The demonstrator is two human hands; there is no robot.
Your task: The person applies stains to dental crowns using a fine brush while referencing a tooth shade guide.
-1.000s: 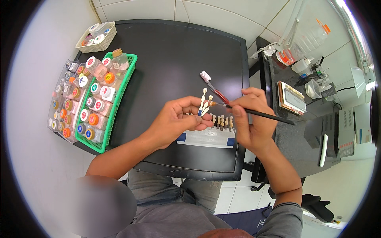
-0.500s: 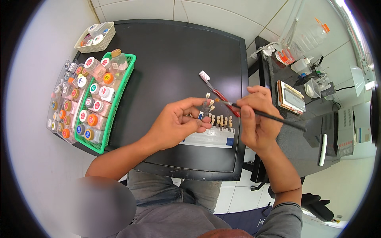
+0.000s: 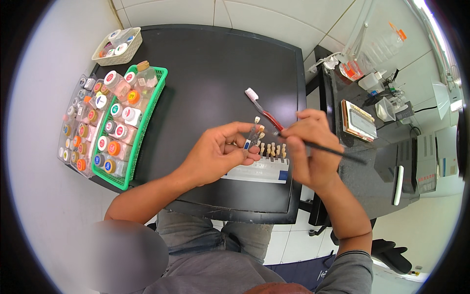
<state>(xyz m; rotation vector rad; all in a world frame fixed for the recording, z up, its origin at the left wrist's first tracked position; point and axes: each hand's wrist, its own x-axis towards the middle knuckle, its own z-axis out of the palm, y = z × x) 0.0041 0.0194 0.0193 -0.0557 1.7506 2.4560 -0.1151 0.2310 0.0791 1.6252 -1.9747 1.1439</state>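
Note:
My left hand [image 3: 218, 149] is closed on a small bunch of tooth-shade tabs [image 3: 257, 121], their pale tips pointing upward. My right hand [image 3: 313, 152] grips a slim black-handled brush [image 3: 350, 156], its tip at or very close to the tabs; contact is unclear. Under both hands lies a white shade-guide holder [image 3: 252, 169] with blue ends and a row of tooth tabs [image 3: 271, 149], partly hidden by my left hand. Just beyond them, a red-handled toothbrush [image 3: 269, 118] lies on the black desk [image 3: 210, 68].
At left stand a green basket [image 3: 152, 108] and a clear tray [image 3: 73, 137] of jars, with a cream basket [image 3: 113, 60] behind. A counter [image 3: 360, 171] at right holds a shade-guide case [image 3: 360, 122], a plastic bottle [image 3: 391, 46], containers and grey equipment [image 3: 426, 161].
The tabs in my left hand have dropped and tilted slightly. My right hand shifted rightward with the brush, then came back left, bringing the tip toward the tabs again.

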